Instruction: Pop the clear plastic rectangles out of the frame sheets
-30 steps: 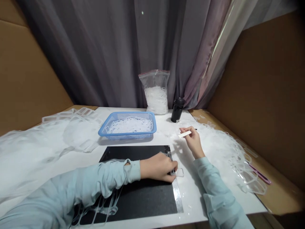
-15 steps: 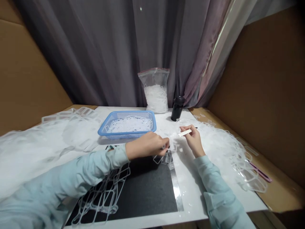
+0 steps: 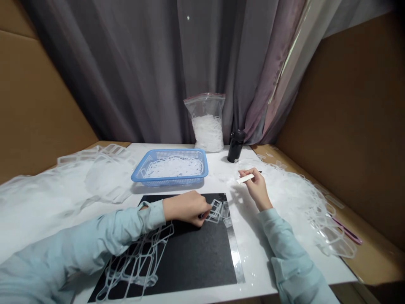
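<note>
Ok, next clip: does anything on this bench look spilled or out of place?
Yes, at the right. The clear plastic lattice spreads past the edge of the white tabletop onto the tan ledge, and a thin purple tool lies tangled at its edge, so it looks spilled rather than laid out.

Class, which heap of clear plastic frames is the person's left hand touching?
The chain of frames on the black sheet, under the left hand; the other heaps, far left and far right, lie on the white table, apart from that hand.

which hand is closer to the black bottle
Right: the right hand is just in front of the black bottle, off to its right and not touching it. The left hand is farther away, over the black mat.
</note>
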A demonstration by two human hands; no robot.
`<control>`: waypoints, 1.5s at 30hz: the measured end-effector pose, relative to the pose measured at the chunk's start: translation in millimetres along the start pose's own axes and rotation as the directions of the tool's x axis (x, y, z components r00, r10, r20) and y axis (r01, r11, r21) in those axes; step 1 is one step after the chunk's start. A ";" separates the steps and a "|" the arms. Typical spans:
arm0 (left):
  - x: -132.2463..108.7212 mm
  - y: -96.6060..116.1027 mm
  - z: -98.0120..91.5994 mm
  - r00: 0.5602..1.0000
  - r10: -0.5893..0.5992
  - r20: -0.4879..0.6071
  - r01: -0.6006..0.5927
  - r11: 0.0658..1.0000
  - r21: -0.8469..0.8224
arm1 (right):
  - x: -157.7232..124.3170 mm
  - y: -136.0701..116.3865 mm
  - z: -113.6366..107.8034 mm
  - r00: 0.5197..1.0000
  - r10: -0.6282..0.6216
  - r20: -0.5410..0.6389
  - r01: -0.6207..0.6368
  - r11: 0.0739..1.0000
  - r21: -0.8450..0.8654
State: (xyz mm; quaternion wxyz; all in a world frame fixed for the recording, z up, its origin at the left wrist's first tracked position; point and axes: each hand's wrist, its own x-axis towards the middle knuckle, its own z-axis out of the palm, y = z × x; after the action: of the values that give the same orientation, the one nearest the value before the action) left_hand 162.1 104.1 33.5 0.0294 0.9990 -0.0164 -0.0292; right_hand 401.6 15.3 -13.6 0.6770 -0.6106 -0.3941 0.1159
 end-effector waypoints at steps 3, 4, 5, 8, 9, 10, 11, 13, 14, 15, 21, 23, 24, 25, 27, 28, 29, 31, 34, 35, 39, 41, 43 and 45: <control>-2.3 2.5 -2.2 1.000 -0.024 0.013 0.024 1.000 0.001 | 0.5 0.9 -1.6 1.000 0.000 0.003 0.000 1.000 0.010; -3.6 2.0 -4.8 0.999 -0.033 0.013 0.033 0.999 0.001 | 0.8 1.0 -2.1 1.000 0.001 0.003 -0.001 1.000 0.014; -4.9 0.3 -8.8 0.999 -0.043 0.012 0.043 0.999 -0.002 | 1.0 1.0 -2.5 1.000 0.001 0.001 -0.001 1.000 0.018; -8.9 -12.4 -31.2 0.996 -0.090 -0.011 0.090 0.996 -0.010 | 1.6 0.8 -3.0 1.000 0.001 -0.009 -0.001 1.000 0.023; -10.4 -18.7 -41.7 0.993 -0.117 -0.029 0.116 0.993 -0.011 | 1.8 0.6 -3.0 1.000 0.001 -0.012 -0.001 1.000 0.023; -12.1 -25.6 -53.3 0.988 -0.144 -0.051 0.144 0.990 -0.009 | 1.8 0.5 -2.9 1.000 0.001 -0.014 0.000 1.000 0.021; -14.2 -32.7 -65.4 0.981 -0.177 -0.075 0.177 0.984 -0.005 | 1.8 0.2 -2.8 1.000 0.000 -0.016 0.000 1.000 0.019; -20.0 -46.2 -88.8 0.958 -0.252 -0.134 0.256 0.967 0.013 | 1.7 -0.4 -2.8 1.000 -0.003 -0.017 0.004 1.000 0.016; -23.5 -52.1 -98.8 0.940 -0.291 -0.176 0.300 0.954 0.025 | 1.6 -0.7 -2.8 1.000 -0.006 -0.018 0.006 1.000 0.014; -27.1 -57.2 -106.9 0.921 -0.322 -0.220 0.338 0.940 0.039 | 1.5 -1.0 -2.9 1.000 -0.008 -0.018 0.008 1.000 0.013; -32.8 -59.3 -96.8 0.897 -0.350 -0.268 0.382 0.921 0.077 | 1.2 -1.1 -2.3 1.000 -0.009 -0.012 0.009 1.000 0.003; -25.6 -49.1 -73.7 0.947 -0.275 -0.167 0.287 0.957 0.051 | 0.9 -0.4 -1.6 1.000 -0.008 -0.011 0.008 1.000 -0.002; -21.0 -43.1 -60.8 0.965 -0.235 -0.119 0.240 0.970 0.031 | 0.7 -0.1 -1.3 1.000 -0.009 -0.009 0.009 1.000 -0.005; -16.2 -37.3 -48.0 0.977 -0.199 -0.076 0.200 0.980 0.012 | 0.4 0.2 -1.0 1.000 -0.009 -0.008 0.009 1.000 -0.009; -7.1 -27.5 -25.4 0.988 -0.154 -0.023 0.154 0.988 -0.008 | 0.0 0.4 -0.8 1.000 -0.011 -0.005 0.011 1.000 -0.016; -3.2 -23.8 -16.5 0.989 -0.148 -0.006 0.148 0.989 -0.011 | -0.1 0.5 -0.9 1.000 -0.011 -0.003 0.011 1.000 -0.019; 0.0 -20.9 -9.7 0.990 -0.140 0.009 0.141 0.990 -0.017 | 0.0 0.5 -0.9 1.000 -0.011 -0.002 0.011 1.000 -0.021; 4.2 -16.9 -2.7 0.992 -0.123 0.039 0.125 0.992 -0.026 | 0.1 0.4 -1.1 1.000 -0.011 -0.002 0.011 1.000 -0.021; 5.3 -15.8 -9.3 0.993 -0.095 0.069 0.097 0.995 -0.028 | 0.3 0.7 -1.1 1.000 -0.014 -0.006 0.014 1.000 -0.022; 4.3 -17.5 -16.2 0.993 -0.098 0.066 0.100 0.995 -0.021 | 0.4 1.0 -1.1 1.000 -0.016 -0.006 0.016 1.000 -0.023; -6.5 -38.2 -59.3 0.971 -0.233 -0.056 0.235 0.971 0.039 | 1.8 3.1 -2.9 1.000 -0.027 -0.006 0.027 0.999 -0.033; -15.0 -53.1 -79.6 0.928 -0.335 -0.162 0.350 0.934 0.069 | 3.3 3.8 -4.7 0.999 -0.035 0.000 0.035 0.998 -0.052; -23.3 -64.7 -90.6 0.885 -0.402 -0.235 0.431 0.898 0.086 | 3.8 3.8 -5.7 0.999 -0.044 0.024 0.046 0.995 -0.083; -29.7 -69.5 -90.4 0.869 -0.421 -0.261 0.455 0.886 0.086 | 1.4 3.0 -4.1 0.995 -0.059 0.085 0.070 0.989 -0.127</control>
State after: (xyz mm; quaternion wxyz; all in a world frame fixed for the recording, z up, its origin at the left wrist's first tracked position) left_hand 140.1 179.8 121.2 -0.0487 0.9723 0.2124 0.0847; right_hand 406.3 13.8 -15.5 0.6226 -0.6353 -0.4474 0.0928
